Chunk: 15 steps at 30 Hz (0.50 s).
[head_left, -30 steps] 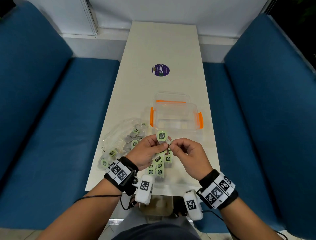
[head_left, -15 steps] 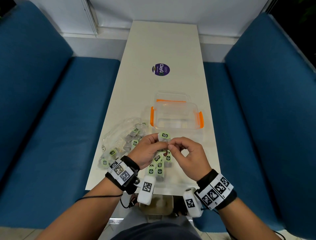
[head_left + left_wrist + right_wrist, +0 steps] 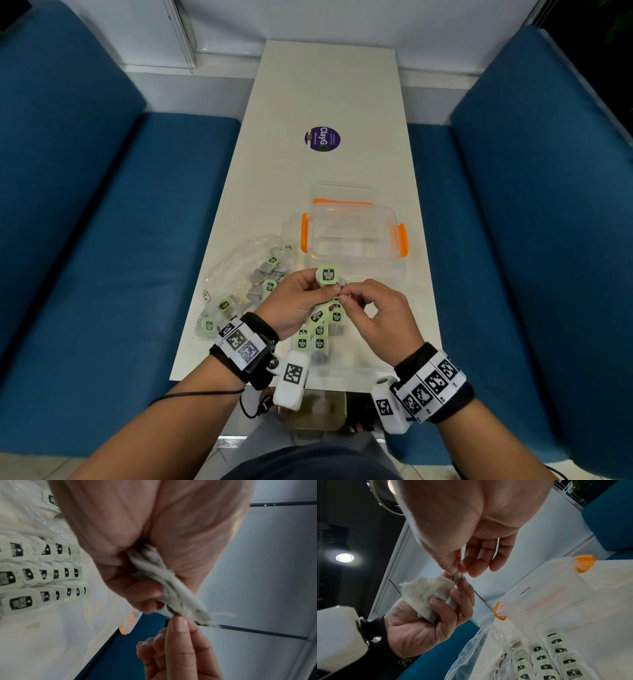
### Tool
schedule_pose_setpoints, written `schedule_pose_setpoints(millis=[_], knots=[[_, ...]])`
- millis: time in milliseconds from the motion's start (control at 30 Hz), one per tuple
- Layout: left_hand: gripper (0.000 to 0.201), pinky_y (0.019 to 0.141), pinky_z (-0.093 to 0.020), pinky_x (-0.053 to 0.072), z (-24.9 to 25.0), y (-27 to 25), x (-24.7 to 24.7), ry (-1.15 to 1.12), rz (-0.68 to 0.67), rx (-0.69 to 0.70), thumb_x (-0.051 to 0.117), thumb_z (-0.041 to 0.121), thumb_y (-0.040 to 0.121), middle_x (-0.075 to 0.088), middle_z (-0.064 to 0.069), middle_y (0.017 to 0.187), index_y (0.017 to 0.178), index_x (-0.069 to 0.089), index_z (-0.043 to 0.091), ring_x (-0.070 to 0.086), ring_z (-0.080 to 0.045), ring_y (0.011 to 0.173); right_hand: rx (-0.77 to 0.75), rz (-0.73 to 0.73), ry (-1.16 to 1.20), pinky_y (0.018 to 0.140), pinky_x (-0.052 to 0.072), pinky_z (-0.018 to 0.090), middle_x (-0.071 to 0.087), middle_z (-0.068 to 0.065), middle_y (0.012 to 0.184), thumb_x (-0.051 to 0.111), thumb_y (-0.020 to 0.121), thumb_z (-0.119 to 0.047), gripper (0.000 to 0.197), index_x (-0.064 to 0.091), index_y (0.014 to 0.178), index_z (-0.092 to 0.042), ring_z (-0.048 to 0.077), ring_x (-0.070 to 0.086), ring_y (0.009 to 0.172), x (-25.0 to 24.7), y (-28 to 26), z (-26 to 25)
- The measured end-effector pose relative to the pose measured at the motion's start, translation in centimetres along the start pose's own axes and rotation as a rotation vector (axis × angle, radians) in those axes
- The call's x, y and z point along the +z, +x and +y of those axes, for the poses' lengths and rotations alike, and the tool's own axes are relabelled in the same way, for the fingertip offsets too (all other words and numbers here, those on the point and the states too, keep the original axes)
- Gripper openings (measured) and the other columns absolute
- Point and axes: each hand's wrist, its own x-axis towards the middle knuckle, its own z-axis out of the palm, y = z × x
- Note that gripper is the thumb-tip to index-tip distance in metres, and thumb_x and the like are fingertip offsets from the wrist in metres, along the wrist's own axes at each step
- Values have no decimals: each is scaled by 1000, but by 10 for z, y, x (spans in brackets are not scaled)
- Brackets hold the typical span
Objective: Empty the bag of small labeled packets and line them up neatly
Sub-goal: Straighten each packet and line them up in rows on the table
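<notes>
My left hand [image 3: 323,286] holds one small packet [image 3: 328,275], a grey tea bag with a green label, above the table's near end. My right hand [image 3: 342,296] pinches the packet's lower right corner between thumb and forefinger. The left wrist view shows the crumpled packet [image 3: 171,582] in my left fingers, with the right fingertips [image 3: 178,618] on its end. In the right wrist view the packet [image 3: 426,592] sits in my left hand [image 3: 445,601]. Under my hands, lined-up packets [image 3: 318,332] lie in short rows. The clear plastic bag [image 3: 246,274] lies to their left with several packets inside.
A clear plastic container with orange clips [image 3: 352,233] stands just beyond my hands, its lid behind it. Farther up the white table [image 3: 329,85] is a round purple sticker [image 3: 322,138]. Blue bench seats [image 3: 102,240] flank the table on both sides.
My right hand has shifted slightly left onto the packet's corner. The green label tipped flatter half a second ago and now faces up again. The packet has stayed in my left hand.
</notes>
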Motion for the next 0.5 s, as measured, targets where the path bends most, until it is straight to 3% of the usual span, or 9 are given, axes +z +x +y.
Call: schedule_pose_setpoints(millis=[67, 233, 300, 400, 500], knots=[[27, 83, -29, 57, 0, 1, -1, 24, 12, -8, 72, 10, 83, 76, -13, 100, 107, 71, -2, 72, -21, 92, -7, 8, -20, 70, 53, 34, 63, -9, 78, 72, 94, -16, 11, 76, 101, -24, 14, 61, 74, 0, 0, 0], [28, 86, -28, 55, 0, 1, -4, 85, -16, -18, 63, 5, 96, 73, -19, 109, 117, 65, -14, 71, -22, 99, 3, 38, -74, 70, 52, 30, 62, -12, 78, 72, 94, -15, 12, 76, 98, -25, 11, 61, 74, -1, 2, 5], [29, 93, -36, 55, 3, 0, -4, 49, -9, -51, 64, 14, 95, 72, -21, 109, 109, 69, -11, 70, -29, 102, 5, 41, -87, 70, 51, 31, 61, -13, 77, 72, 94, -15, 11, 76, 96, -26, 11, 60, 73, -1, 2, 5], [30, 94, -40, 52, 4, 1, -4, 44, 53, -92, 57, 20, 101, 75, -18, 100, 92, 77, 1, 71, -27, 97, 10, 43, -78, 70, 51, 30, 61, -13, 77, 72, 94, -17, 10, 76, 97, -25, 12, 60, 73, -1, 3, 5], [38, 109, -47, 47, -1, 5, -6, 149, 24, -64, 51, 26, 107, 69, -28, 119, 107, 71, -7, 65, -37, 116, -2, 32, -65, 70, 51, 30, 60, -13, 76, 72, 94, -17, 8, 75, 95, -24, 12, 59, 72, 1, 4, 2]])
